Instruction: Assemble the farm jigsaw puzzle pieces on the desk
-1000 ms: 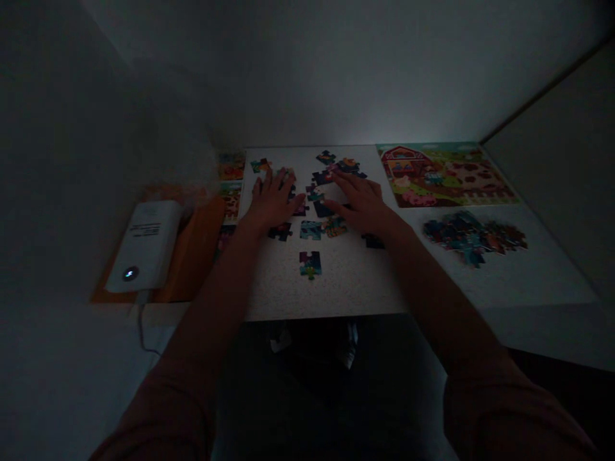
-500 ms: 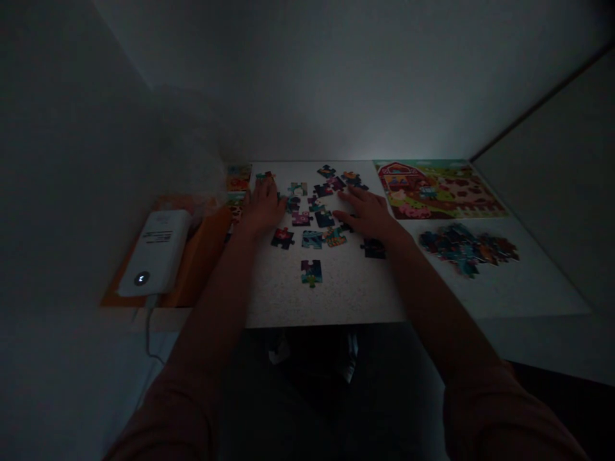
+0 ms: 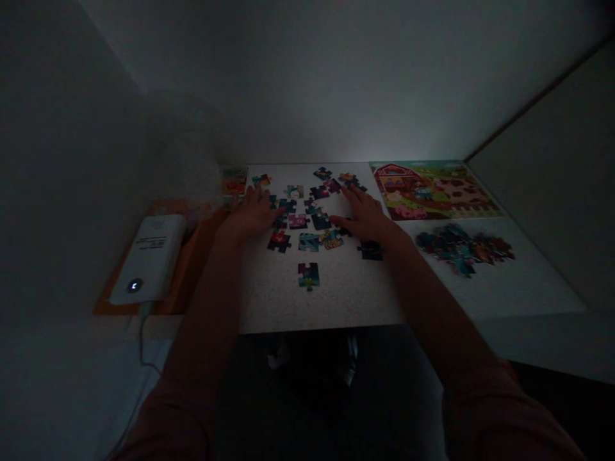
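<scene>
Loose jigsaw pieces lie spread over a white board (image 3: 346,301). My left hand (image 3: 250,214) rests at the board's left side with its fingers spread. Just beyond its fingertips is an orange-and-teal puzzle piece (image 3: 262,180), and a red-and-dark piece (image 3: 279,241) lies nearer me. My right hand (image 3: 366,214) lies with fingers apart on the right side, beside a dark teal piece (image 3: 321,221) and partly over a dark piece. A purple-and-green piece (image 3: 308,275) sits alone closest to me. Between the hands are several more pieces, among them a pink one (image 3: 298,221).
A farm picture (image 3: 439,191) lies at the back right, with a heap of puzzle pieces (image 3: 464,246) in front of it. On the left, a white power bank (image 3: 151,256) with a cable rests on an orange box (image 3: 195,269), near clear plastic wrap. The scene is dim.
My left hand has drawn back from the orange-and-teal piece, slightly left and towards me, uncovering more of it. My right hand is nearly where it was. The view has shifted slightly.
</scene>
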Demonstrator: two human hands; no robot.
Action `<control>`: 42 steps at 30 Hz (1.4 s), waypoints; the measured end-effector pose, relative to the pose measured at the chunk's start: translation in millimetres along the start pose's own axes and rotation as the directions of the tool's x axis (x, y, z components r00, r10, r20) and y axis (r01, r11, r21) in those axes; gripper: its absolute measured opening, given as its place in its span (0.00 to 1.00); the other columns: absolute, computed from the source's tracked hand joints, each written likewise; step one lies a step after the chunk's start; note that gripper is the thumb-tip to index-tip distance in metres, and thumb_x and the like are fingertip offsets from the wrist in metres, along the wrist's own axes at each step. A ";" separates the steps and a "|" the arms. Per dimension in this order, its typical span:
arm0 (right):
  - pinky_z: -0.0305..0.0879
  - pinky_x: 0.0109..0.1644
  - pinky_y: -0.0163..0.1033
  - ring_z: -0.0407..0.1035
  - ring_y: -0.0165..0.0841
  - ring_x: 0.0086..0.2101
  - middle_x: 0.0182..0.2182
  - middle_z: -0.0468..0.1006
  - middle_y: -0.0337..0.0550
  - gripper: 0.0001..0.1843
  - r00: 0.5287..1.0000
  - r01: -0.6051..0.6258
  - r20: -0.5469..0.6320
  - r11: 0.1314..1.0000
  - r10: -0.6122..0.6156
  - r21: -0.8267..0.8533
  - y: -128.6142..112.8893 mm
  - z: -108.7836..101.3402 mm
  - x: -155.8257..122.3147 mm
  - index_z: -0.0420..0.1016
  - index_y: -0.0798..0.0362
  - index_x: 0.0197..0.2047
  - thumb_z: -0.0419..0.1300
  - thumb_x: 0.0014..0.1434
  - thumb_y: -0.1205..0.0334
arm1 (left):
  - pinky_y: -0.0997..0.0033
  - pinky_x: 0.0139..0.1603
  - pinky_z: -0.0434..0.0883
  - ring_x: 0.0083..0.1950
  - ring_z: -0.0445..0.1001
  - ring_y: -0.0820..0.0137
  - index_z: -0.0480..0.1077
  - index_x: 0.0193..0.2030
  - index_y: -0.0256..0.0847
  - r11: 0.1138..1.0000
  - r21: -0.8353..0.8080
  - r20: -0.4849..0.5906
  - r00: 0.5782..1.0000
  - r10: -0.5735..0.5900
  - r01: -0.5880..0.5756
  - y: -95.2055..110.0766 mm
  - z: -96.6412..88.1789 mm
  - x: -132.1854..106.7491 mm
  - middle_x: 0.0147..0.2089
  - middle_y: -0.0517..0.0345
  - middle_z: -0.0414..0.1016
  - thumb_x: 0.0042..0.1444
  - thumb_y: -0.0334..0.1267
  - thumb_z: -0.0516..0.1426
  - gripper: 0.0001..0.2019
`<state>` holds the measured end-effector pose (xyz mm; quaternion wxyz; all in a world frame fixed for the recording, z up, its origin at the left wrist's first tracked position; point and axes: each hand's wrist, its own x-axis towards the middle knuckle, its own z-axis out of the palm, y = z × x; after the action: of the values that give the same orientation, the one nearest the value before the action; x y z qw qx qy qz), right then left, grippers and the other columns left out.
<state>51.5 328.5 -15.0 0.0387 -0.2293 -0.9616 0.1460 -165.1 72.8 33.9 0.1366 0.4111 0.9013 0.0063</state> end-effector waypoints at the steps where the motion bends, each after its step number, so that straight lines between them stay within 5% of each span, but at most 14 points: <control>1: 0.48 0.88 0.72 0.47 0.63 0.85 0.88 0.48 0.65 0.61 1.000 0.003 0.013 1.000 -0.003 -0.001 -0.1 -0.3 0.1 0.49 0.54 0.92 0.62 0.72 0.25 | 0.28 0.91 0.38 0.94 0.37 0.42 0.49 0.91 0.32 1.000 0.004 0.008 1.000 0.016 -0.016 0.6 1.6 0.8 0.94 0.32 0.39 0.80 0.64 0.44 0.46; 4: 0.46 0.89 0.67 0.46 0.59 0.86 0.89 0.47 0.64 0.59 0.997 0.063 0.042 0.998 -0.063 0.001 0.2 0.6 1.2 0.49 0.57 0.92 0.60 0.75 0.28 | 0.28 0.91 0.39 0.94 0.39 0.44 0.48 0.92 0.38 0.998 0.029 0.017 0.999 0.048 -0.049 -4.3 6.2 4.1 0.94 0.36 0.40 0.80 0.62 0.45 0.44; 9: 0.45 0.88 0.72 0.46 0.59 0.86 0.89 0.50 0.59 0.54 0.995 0.098 0.021 0.995 -0.099 0.021 -0.3 1.5 2.5 0.51 0.49 0.92 0.57 0.76 0.28 | 0.30 0.91 0.42 0.94 0.39 0.45 0.48 0.92 0.40 0.999 0.000 0.001 0.999 0.042 -0.042 -10.3 11.6 10.1 0.94 0.36 0.40 0.81 0.59 0.42 0.41; 14: 0.44 0.89 0.73 0.45 0.62 0.86 0.89 0.49 0.57 0.58 0.997 0.063 0.036 0.997 -0.065 0.049 1.6 -9.6 -2.4 0.51 0.47 0.92 0.60 0.73 0.24 | 0.35 0.92 0.36 0.95 0.28 0.46 0.45 0.93 0.35 0.988 -0.065 0.009 0.990 0.141 -0.140 25.4 14.6 3.4 0.95 0.39 0.31 0.79 0.67 0.42 0.48; 17: 0.47 0.88 0.73 0.47 0.62 0.85 0.89 0.50 0.54 0.60 0.993 0.102 0.043 0.992 -0.105 0.071 5.9 -16.7 -6.5 0.52 0.44 0.91 0.64 0.69 0.22 | 0.35 0.92 0.34 0.95 0.29 0.46 0.46 0.93 0.38 0.979 -0.023 -0.063 0.978 0.199 -0.201 47.9 18.6 -4.9 0.95 0.44 0.33 0.79 0.68 0.42 0.47; 20: 0.49 0.88 0.69 0.50 0.59 0.85 0.88 0.54 0.55 0.56 0.993 0.106 0.040 0.993 -0.108 0.056 10.2 -19.7 -8.5 0.57 0.47 0.90 0.61 0.72 0.24 | 0.34 0.92 0.38 0.95 0.31 0.46 0.44 0.94 0.42 0.967 -0.024 -0.023 0.967 0.254 -0.254 57.0 23.5 -8.1 0.95 0.48 0.33 0.80 0.68 0.42 0.47; 24: 0.52 0.88 0.68 0.54 0.60 0.84 0.86 0.58 0.59 0.53 0.997 0.049 0.054 0.999 -0.049 0.007 11.9 -18.6 -8.8 0.63 0.52 0.87 0.57 0.75 0.25 | 0.36 0.93 0.36 0.95 0.31 0.47 0.44 0.94 0.44 0.969 -0.008 -0.029 0.968 0.248 -0.249 56.9 27.7 -5.2 0.95 0.51 0.33 0.81 0.65 0.42 0.44; 29: 0.49 0.88 0.71 0.52 0.61 0.84 0.86 0.57 0.61 0.59 0.999 0.015 0.036 0.999 -0.016 0.032 10.9 -20.7 -11.5 0.56 0.52 0.90 0.59 0.72 0.21 | 0.37 0.92 0.37 0.95 0.32 0.47 0.45 0.93 0.42 0.975 -0.027 -0.064 0.974 0.217 -0.219 55.4 26.2 -3.3 0.95 0.48 0.33 0.81 0.65 0.39 0.44; 35: 0.45 0.88 0.75 0.47 0.63 0.85 0.88 0.51 0.57 0.73 0.993 0.075 0.085 0.995 -0.081 0.072 25.1 -28.2 -14.5 0.52 0.44 0.92 0.72 0.57 0.16 | 0.33 0.91 0.34 0.94 0.23 0.39 0.37 0.94 0.46 0.945 -0.014 0.041 0.944 0.328 -0.328 44.1 18.2 -0.8 0.95 0.44 0.23 0.59 0.85 0.61 0.71; 42: 0.51 0.86 0.77 0.56 0.64 0.82 0.86 0.59 0.57 0.54 1.000 0.026 0.009 0.999 -0.027 0.034 28.6 -22.7 -9.3 0.60 0.46 0.89 0.63 0.72 0.26 | 0.34 0.92 0.35 0.95 0.28 0.43 0.46 0.93 0.45 0.964 0.003 -0.019 0.963 0.267 -0.267 34.9 15.9 3.7 0.95 0.41 0.32 0.72 0.75 0.56 0.56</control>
<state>75.3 354.7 -1.9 0.0402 -0.2151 -0.9621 0.1628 -137.7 97.0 22.1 0.1258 0.5288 0.8389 0.0281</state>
